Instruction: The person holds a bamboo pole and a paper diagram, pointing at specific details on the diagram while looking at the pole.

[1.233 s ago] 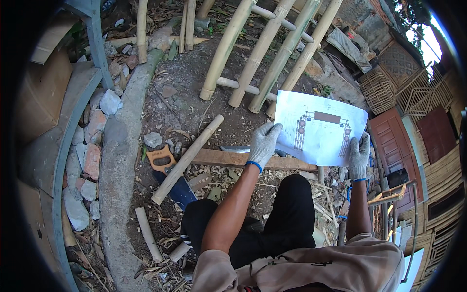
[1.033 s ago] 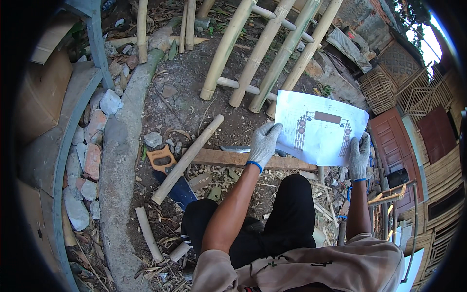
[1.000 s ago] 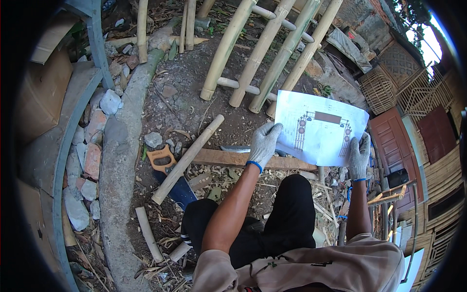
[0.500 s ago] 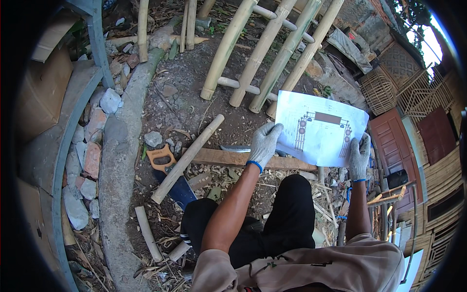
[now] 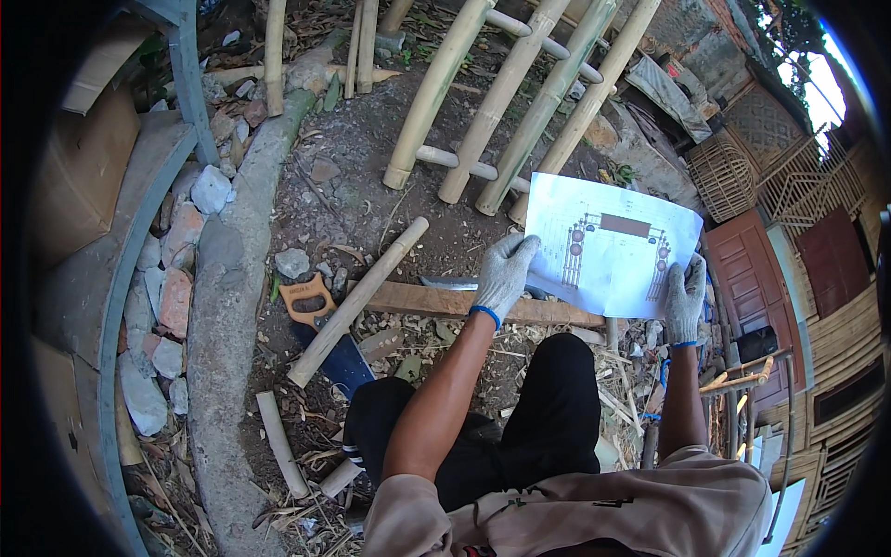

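Note:
A white paper sheet (image 5: 603, 269) with a printed drawing of a gate-like structure is held up in front of me. My left hand (image 5: 505, 275), in a grey knit glove with a blue cuff, pinches its lower left corner. At the right edge my right hand (image 5: 685, 303), gloved alike, grips the same sheet. Beneath the left hand lies a wooden beam (image 5: 436, 302) on the ground, with a curved metal blade (image 5: 447, 284) along its far side. A bamboo pole (image 5: 360, 302) crosses the beam's left end. Partly under that pole rests a handsaw (image 5: 336, 357) with an orange-brown handle.
Beyond the paper stands a bamboo frame (image 5: 501, 111) of several poles joined by crosspieces. A concrete kerb (image 5: 223, 325) and loose stones (image 5: 176, 306) run down the left. Short bamboo offcuts (image 5: 282, 444) and shavings litter the soil. Woven bamboo cages (image 5: 724, 176) stand at the far right.

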Motion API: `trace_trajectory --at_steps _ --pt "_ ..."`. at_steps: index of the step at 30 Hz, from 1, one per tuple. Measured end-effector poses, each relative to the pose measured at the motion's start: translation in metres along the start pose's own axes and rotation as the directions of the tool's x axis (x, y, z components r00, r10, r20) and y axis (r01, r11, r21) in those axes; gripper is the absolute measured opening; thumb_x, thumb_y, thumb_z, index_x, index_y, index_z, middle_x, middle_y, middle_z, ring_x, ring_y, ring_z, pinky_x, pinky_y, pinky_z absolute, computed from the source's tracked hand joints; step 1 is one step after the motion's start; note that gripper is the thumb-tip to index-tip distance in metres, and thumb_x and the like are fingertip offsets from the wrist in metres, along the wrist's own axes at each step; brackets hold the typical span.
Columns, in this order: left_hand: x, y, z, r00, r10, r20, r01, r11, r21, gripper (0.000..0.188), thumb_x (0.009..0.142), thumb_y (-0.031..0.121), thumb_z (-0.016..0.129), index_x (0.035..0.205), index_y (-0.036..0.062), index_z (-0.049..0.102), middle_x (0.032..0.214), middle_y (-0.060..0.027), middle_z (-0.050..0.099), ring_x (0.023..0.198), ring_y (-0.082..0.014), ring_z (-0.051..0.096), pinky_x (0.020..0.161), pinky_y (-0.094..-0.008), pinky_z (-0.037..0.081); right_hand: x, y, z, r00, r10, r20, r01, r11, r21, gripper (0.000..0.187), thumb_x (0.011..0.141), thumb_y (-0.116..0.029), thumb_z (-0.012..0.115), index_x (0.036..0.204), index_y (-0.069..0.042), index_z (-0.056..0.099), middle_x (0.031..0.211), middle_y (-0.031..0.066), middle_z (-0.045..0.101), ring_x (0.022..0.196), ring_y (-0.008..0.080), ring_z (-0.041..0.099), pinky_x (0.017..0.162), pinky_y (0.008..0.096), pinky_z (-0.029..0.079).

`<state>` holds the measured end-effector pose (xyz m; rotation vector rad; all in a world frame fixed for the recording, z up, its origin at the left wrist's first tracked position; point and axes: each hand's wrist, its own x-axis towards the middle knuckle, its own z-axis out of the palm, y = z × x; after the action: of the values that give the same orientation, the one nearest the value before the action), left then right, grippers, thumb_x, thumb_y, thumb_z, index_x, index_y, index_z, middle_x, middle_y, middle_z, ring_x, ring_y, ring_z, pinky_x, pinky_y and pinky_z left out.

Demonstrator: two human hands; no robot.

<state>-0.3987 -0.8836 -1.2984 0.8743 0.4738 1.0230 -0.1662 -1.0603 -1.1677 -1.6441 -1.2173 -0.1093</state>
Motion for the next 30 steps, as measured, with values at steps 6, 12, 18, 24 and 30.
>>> trace_trajectory --at_steps 6,12,18,24,30 --pt "0.000 0.000 -0.001 0.999 -0.032 -0.004 0.032 0.999 -0.015 0.029 0.093 0.027 0.064 0.085 0.0001 0.067 0.074 0.0001 0.061 0.068 -0.0074 0.053 0.061 -0.0266 0.044 0.001 0.003 0.000 1.000 -0.018 -0.003 0.018 1.000 -0.013 0.023 0.099 -0.007 0.052 0.121 -0.003 0.051 0.110 0.0028 0.058 0.097 0.0089 0.052 0.088 0.0243 0.042" --pt "0.000 -0.001 -0.004 1.000 -0.001 0.017 0.001 1.000 0.017 0.027 0.094 0.027 0.063 0.088 0.0010 0.068 0.076 -0.0007 0.063 0.070 -0.0077 0.055 0.062 -0.0262 0.045 -0.001 0.004 0.003 1.000 0.015 -0.025 -0.015 1.000 -0.017 0.024 0.100 -0.009 0.053 0.122 -0.002 0.051 0.110 0.0032 0.058 0.098 0.0091 0.052 0.087 0.0235 0.042" --pt "-0.001 0.002 0.001 0.996 -0.086 0.026 0.089 0.984 -0.153 0.024 0.095 0.023 0.063 0.100 0.0014 0.071 0.083 -0.0029 0.068 0.077 -0.0085 0.060 0.068 -0.0265 0.048 0.000 0.015 -0.005 0.996 0.062 -0.058 -0.065 0.997 -0.052 0.018 0.099 -0.008 0.050 0.116 -0.001 0.052 0.099 -0.0005 0.055 0.088 0.0067 0.050 0.079 0.0218 0.042" --pt "0.007 -0.018 -0.008 0.991 0.133 -0.028 -0.132 0.989 0.063 0.029 0.094 0.029 0.065 0.096 0.0001 0.071 0.083 -0.0030 0.068 0.073 -0.0083 0.059 0.065 -0.0288 0.048 -0.004 0.020 -0.003 0.992 0.125 -0.002 -0.125 0.992 -0.007 0.026 0.097 -0.005 0.050 0.123 0.000 0.051 0.104 0.0018 0.058 0.089 0.0081 0.053 0.078 0.0222 0.044" --pt "0.000 0.002 0.001 0.996 0.089 -0.027 -0.080 0.969 0.235 0.043 0.094 0.039 0.063 0.088 -0.0030 0.069 0.071 -0.0050 0.066 0.067 -0.0074 0.055 0.060 -0.0304 0.046 -0.008 0.023 -0.013 0.988 0.143 0.066 -0.145 0.989 0.025 0.047 0.092 0.001 0.048 0.138 0.004 0.043 0.120 0.0050 0.058 0.096 0.0097 0.054 0.086 0.0237 0.046"
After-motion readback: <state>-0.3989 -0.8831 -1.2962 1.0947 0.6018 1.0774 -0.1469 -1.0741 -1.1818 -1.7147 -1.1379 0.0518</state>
